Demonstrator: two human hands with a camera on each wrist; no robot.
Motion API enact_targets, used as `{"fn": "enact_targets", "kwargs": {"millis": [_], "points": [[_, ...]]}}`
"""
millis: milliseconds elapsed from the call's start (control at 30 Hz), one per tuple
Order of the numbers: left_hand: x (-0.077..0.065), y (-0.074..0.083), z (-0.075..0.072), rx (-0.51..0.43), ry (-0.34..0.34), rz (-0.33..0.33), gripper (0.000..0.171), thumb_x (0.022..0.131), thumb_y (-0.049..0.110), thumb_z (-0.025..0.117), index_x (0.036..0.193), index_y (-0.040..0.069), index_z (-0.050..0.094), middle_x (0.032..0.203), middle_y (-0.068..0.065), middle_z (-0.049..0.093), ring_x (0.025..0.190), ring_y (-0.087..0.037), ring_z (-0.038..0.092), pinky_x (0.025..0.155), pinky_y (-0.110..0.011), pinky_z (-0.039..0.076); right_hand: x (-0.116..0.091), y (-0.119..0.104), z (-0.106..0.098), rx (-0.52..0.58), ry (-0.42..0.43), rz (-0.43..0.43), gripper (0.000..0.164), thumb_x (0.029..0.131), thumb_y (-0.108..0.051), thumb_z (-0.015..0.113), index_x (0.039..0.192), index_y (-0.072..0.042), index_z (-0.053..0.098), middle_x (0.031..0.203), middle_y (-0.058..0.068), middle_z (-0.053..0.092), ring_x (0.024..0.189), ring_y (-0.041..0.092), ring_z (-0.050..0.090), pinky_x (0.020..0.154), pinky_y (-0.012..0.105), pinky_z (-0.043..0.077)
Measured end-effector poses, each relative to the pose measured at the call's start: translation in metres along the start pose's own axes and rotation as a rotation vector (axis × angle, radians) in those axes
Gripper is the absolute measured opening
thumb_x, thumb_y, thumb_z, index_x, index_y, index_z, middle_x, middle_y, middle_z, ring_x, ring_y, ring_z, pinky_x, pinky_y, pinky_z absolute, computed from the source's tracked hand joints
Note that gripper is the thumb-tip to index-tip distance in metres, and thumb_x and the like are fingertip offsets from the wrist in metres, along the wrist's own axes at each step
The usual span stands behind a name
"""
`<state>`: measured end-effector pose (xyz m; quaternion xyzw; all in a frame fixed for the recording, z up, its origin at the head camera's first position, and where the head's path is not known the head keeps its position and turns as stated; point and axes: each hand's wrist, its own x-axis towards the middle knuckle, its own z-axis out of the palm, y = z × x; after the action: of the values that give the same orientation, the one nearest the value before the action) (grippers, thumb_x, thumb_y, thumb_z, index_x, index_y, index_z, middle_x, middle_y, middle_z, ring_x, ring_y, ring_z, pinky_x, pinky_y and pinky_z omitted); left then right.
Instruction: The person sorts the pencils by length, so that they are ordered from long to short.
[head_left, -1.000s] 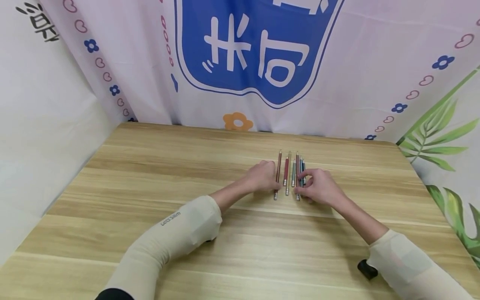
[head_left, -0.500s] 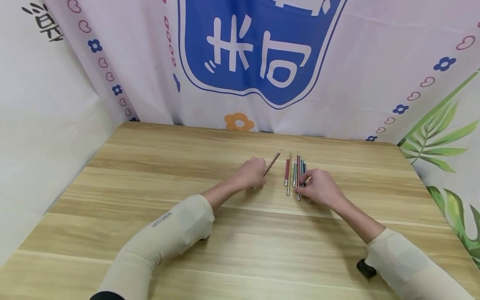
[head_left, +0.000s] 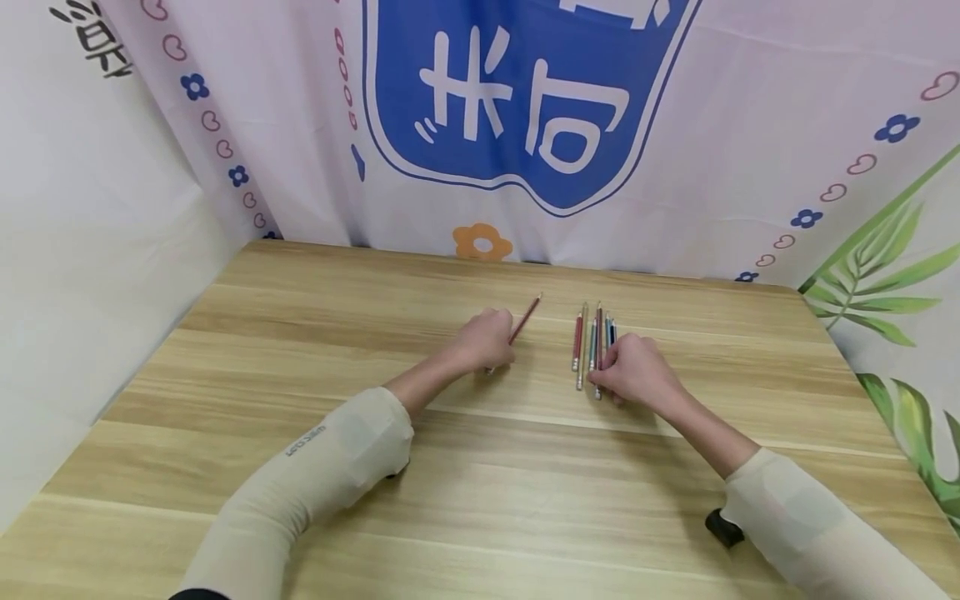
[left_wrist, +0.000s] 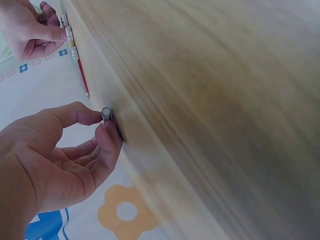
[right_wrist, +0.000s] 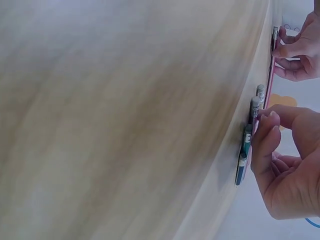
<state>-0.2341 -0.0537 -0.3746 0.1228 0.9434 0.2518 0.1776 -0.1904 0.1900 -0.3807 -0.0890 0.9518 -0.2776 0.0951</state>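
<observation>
Near the back of the counter (head_left: 337, 300), our left hand (head_left: 483, 340) pinches a dark red pencil (head_left: 527, 318) close to its eraser end, thumb and fingers closed around it. It slants, its tip away from us and to the right, well apart from the others; whether it touches the wood, we cannot tell.

To its right lies a row of six more, nearly parallel, tips pointing away: a red pencil (head_left: 577, 340), a gold pencil (head_left: 582, 343), a teal pencil (head_left: 593, 343), a maroon pencil (head_left: 599, 323), a blue pencil (head_left: 608, 327) and a navy pencil (head_left: 613, 331). Our right hand (head_left: 637, 367) is at the near end of this row, fingers curled in and, as we judge it, pinching the maroon pencil near its eraser.

We take the work to be at an early stage: one pencil is parted from the row, in hand and not yet released, while six remain grouped. Their eraser ends lie uneven, so any tidying of that row, we judge, is also left.
</observation>
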Motion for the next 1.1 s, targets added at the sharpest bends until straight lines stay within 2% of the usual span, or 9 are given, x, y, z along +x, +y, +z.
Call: {"fn": "enact_targets", "kwargs": {"millis": [167, 400, 700, 800, 867, 1000, 1100], "points": [[-0.001, -0.005, -0.002, -0.013, 0.001, 0.001, 0.013, 0.089, -0.002, 0.071, 0.092, 0.001, 0.058, 0.081, -0.011, 0.063, 0.053, -0.015, 0.056, 0.041, -0.02, 0.049, 0.001, -0.003, -0.001, 0.03, -0.027, 0.038, 0.024, 0.089, -0.011, 0.076, 0.067, -0.005, 0.069, 0.053, 0.002, 0.064, 0.044, 0.014, 0.061, 0.039, 0.022, 0.049], [-0.003, -0.009, -0.006, -0.022, 0.009, 0.01, 0.012, 0.09, -0.002, 0.071, 0.091, 0.0, 0.059, 0.075, -0.01, 0.063, 0.051, -0.014, 0.053, 0.04, -0.018, 0.045, 0.003, -0.003, -0.004, 0.037, -0.053, 0.045, 0.026, 0.087, -0.008, 0.071, 0.062, -0.003, 0.07, 0.05, 0.002, 0.063, 0.042, 0.015, 0.06, 0.04, 0.026, 0.055], [-0.006, -0.012, -0.008, -0.039, 0.013, 0.022, 0.012, 0.089, -0.003, 0.07, 0.088, 0.0, 0.059, 0.068, -0.007, 0.06, 0.047, -0.012, 0.05, 0.038, -0.018, 0.043, 0.006, -0.001, -0.005, 0.087, -0.069, 0.122, 0.026, 0.088, -0.01, 0.069, 0.064, -0.001, 0.071, 0.051, 0.005, 0.063, 0.042, 0.016, 0.061, 0.042, 0.029, 0.058], [-0.006, -0.013, -0.009, -0.051, 0.02, 0.026, 0.011, 0.089, -0.004, 0.071, 0.086, 0.0, 0.06, 0.064, -0.005, 0.059, 0.046, -0.011, 0.048, 0.038, -0.018, 0.042, 0.005, 0.001, -0.007, 0.101, -0.048, 0.125, 0.027, 0.089, -0.014, 0.071, 0.066, -0.002, 0.072, 0.053, 0.005, 0.065, 0.043, 0.015, 0.059, 0.041, 0.026, 0.055], [-0.006, -0.015, -0.01, -0.058, 0.022, 0.023, 0.01, 0.089, -0.003, 0.072, 0.087, 0.0, 0.062, 0.064, -0.005, 0.059, 0.046, -0.011, 0.048, 0.038, -0.017, 0.041, 0.004, 0.002, -0.009, 0.088, -0.018, 0.105, 0.03, 0.09, -0.016, 0.072, 0.063, -0.003, 0.07, 0.052, 0.003, 0.063, 0.042, 0.012, 0.053, 0.039, 0.023, 0.047], [-0.007, -0.017, -0.013, -0.061, 0.034, 0.011, 0.011, 0.089, -0.001, 0.074, 0.096, -0.004, 0.067, 0.077, -0.011, 0.068, 0.049, -0.011, 0.05, 0.041, -0.017, 0.043, 0.002, 0.004, -0.012, 0.057, 0.054, 0.067, 0.037, 0.092, -0.019, 0.071, 0.058, -0.007, 0.064, 0.048, -0.003, 0.054, 0.044, 0.009, 0.04, 0.042, 0.02, 0.032], [-0.009, -0.018, -0.015, -0.065, 0.053, 0.005, 0.028, 0.089, 0.001, 0.075, 0.115, -0.009, 0.067, 0.102, -0.019, 0.071, 0.055, -0.012, 0.054, 0.048, -0.018, 0.048, 0.0, 0.005, -0.013, 0.069, 0.084, 0.053, 0.034, 0.093, -0.019, 0.07, 0.062, -0.006, 0.064, 0.052, -0.004, 0.054, 0.048, 0.009, 0.041, 0.046, 0.021, 0.035]]}}
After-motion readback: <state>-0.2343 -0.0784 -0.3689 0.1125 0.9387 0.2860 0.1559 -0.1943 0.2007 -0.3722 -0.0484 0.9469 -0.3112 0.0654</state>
